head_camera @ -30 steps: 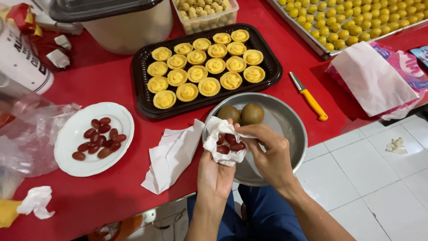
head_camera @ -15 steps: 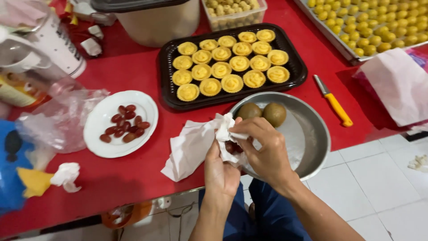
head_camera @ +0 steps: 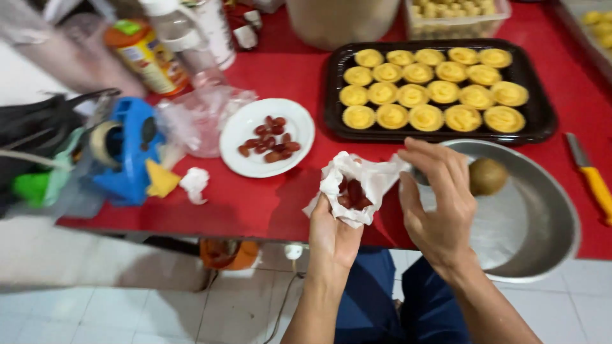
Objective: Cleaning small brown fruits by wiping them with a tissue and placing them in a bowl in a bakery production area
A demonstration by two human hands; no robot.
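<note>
My left hand cups a crumpled white paper towel with several dark red fruit pieces wrapped in it, just off the front edge of the red table. Beside the towel's right side hovers my right hand, fingers spread and holding nothing, over the rim of a metal bowl. A brown kiwi lies in that bowl. To the left sits a white plate with more red pieces.
A black tray of yellow tart shells stands behind the bowl. An orange-handled knife lies at the right edge. A blue tape dispenser, a crumpled tissue, clear plastic bags and bottles crowd the left.
The view has swung left. My right hand has let go of the towel and spread apart beside it, while my left hand keeps the bundle and its folds have come apart.
</note>
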